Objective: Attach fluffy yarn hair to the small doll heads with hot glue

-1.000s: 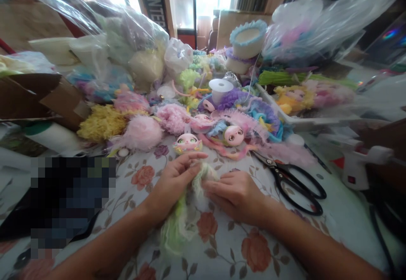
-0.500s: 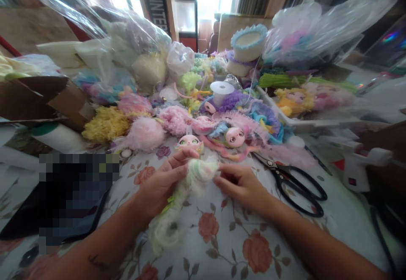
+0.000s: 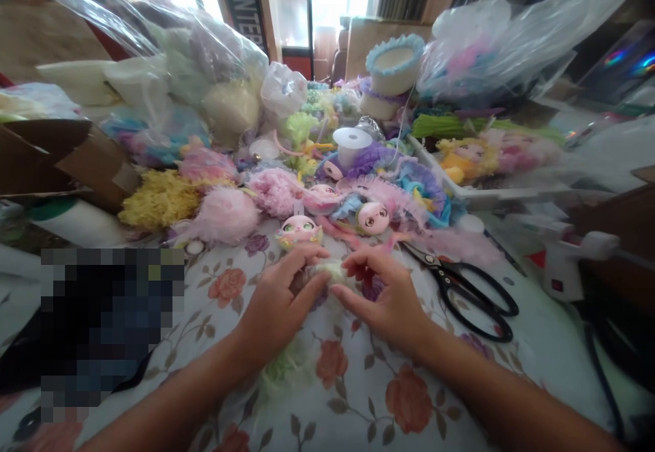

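Floral tablecloth [image 3: 358,397] across the whole near field, white with red roses; both forearms laid over it, converging at centre.

Far half heaped with clear plastic bags [image 3: 215,63] of pastel fluff, more at upper right. Brown cardboard box [image 3: 66,158] at left edge. Dark sign [image 3: 244,1] upright behind the bags; white capitals legible in part only, "R-INTER", rest cut off. No other writing or brand legible.

Left hand [image 3: 279,302] half-closed, fingers curled, thumb and forefinger pinching the near-left end of a pale green-white yarn tuft [image 3: 332,271]. Loose tail of the same yarn trailing back under the left wrist, lying on the cloth, blurred.

Right hand [image 3: 381,298] likewise half-closed, fingertips pressed together on the right end of the tuft. Both hands touching the tuft and nearly touching each other; tuft bunched small between the fingertips, low over the cloth at table centre, just in front of the doll heads.

Black scissors [image 3: 460,288] flat on the cloth just right of the right hand, blades shut, apart from it. White glue gun [image 3: 568,261] further right. White spool [image 3: 352,145] upright among the fluff. Two pink doll heads: one with green eyes [image 3: 299,229] just beyond the left fingertips, one with dark eyes [image 3: 372,216] beyond the right.
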`<control>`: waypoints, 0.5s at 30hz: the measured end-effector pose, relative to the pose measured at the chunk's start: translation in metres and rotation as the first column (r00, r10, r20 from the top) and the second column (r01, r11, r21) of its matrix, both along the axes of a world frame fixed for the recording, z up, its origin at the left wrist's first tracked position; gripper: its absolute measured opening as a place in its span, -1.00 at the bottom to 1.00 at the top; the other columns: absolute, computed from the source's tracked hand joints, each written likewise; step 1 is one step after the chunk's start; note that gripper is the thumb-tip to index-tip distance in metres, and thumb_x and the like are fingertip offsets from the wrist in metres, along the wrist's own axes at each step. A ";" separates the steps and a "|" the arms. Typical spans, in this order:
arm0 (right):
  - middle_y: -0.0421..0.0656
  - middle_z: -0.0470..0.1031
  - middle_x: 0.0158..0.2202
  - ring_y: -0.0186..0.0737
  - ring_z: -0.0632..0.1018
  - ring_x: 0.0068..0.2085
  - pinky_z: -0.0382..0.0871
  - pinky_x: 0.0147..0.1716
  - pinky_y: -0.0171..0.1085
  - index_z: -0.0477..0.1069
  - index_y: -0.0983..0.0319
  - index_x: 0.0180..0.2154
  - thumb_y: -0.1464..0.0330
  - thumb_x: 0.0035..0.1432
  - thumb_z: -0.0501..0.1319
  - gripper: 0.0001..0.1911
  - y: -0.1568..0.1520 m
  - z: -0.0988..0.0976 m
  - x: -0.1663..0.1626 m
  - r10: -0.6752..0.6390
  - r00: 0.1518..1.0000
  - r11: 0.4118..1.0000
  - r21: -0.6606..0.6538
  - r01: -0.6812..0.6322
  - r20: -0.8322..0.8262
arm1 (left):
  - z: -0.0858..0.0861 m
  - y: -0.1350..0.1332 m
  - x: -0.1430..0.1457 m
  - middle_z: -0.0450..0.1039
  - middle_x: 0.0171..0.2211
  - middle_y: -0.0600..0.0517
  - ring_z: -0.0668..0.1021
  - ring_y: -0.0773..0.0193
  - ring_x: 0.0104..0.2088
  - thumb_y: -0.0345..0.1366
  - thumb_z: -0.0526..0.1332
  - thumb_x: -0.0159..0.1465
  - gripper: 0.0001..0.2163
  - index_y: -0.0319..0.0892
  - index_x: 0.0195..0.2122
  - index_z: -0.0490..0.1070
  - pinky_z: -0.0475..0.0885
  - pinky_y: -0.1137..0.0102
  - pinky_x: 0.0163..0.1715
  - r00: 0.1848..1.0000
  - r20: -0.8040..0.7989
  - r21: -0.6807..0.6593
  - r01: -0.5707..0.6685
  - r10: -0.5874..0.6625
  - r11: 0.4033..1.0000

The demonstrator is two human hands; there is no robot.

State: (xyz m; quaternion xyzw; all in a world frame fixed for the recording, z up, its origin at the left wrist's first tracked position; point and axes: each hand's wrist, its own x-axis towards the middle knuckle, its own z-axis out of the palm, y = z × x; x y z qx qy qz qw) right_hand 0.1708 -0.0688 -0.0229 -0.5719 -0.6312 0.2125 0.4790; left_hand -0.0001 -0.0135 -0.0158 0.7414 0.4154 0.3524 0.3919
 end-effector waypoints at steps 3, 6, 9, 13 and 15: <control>-0.20 0.45 -0.44 -0.31 0.40 -0.43 0.29 -0.43 -0.31 0.43 0.21 -0.37 0.41 0.09 0.23 -0.98 0.003 -0.001 0.002 -0.024 0.997 1.000 0.018 0.023 0.078 | -0.001 0.001 0.000 0.46 -0.25 0.06 0.48 0.31 -0.35 -0.22 0.22 0.24 -0.83 -0.08 -0.15 0.41 0.36 0.45 -0.36 0.998 0.024 -0.086 0.054 -0.052 0.995; -0.19 0.46 -0.44 -0.31 0.42 -0.41 0.29 -0.41 -0.32 0.42 0.22 -0.39 0.39 0.14 0.20 -0.93 0.007 0.002 0.007 -0.018 1.000 0.998 -0.053 0.017 -0.017 | 0.001 0.003 -0.001 0.42 -0.24 0.05 0.45 0.37 -0.43 -0.20 0.19 0.27 -0.86 -0.11 -0.20 0.38 0.36 0.46 -0.42 0.989 0.069 -0.169 0.142 -0.132 0.975; -0.20 0.44 -0.43 -0.30 0.44 -0.38 0.27 -0.43 -0.34 0.40 0.23 -0.36 0.35 0.18 0.18 -0.90 0.008 0.004 0.009 0.049 0.992 0.990 -0.127 -0.063 -0.114 | 0.002 0.005 -0.003 0.38 -0.28 0.09 0.43 0.41 -0.46 -0.19 0.19 0.27 -0.87 -0.10 -0.22 0.35 0.36 0.46 -0.41 0.976 0.108 -0.232 0.209 -0.188 0.950; -0.21 0.42 -0.40 -0.34 0.40 -0.40 0.22 -0.45 -0.36 0.39 0.22 -0.32 0.33 0.23 0.15 -0.89 0.007 0.001 0.009 0.113 0.976 0.981 -0.137 -0.140 -0.186 | 0.001 0.006 -0.004 0.36 -0.40 0.14 0.42 0.38 -0.44 -0.21 0.18 0.28 -0.86 -0.07 -0.17 0.31 0.32 0.47 -0.42 0.965 0.098 -0.295 0.260 -0.241 0.920; -0.21 0.42 -0.39 -0.35 0.39 -0.41 0.20 -0.47 -0.37 0.40 0.22 -0.30 0.31 0.24 0.15 -0.88 0.007 0.000 0.010 0.131 0.967 0.976 -0.143 -0.165 -0.218 | 0.000 0.006 -0.004 0.34 -0.46 0.16 0.40 0.38 -0.45 -0.24 0.16 0.29 -0.87 -0.07 -0.15 0.29 0.29 0.48 -0.43 0.956 0.090 -0.322 0.293 -0.279 0.900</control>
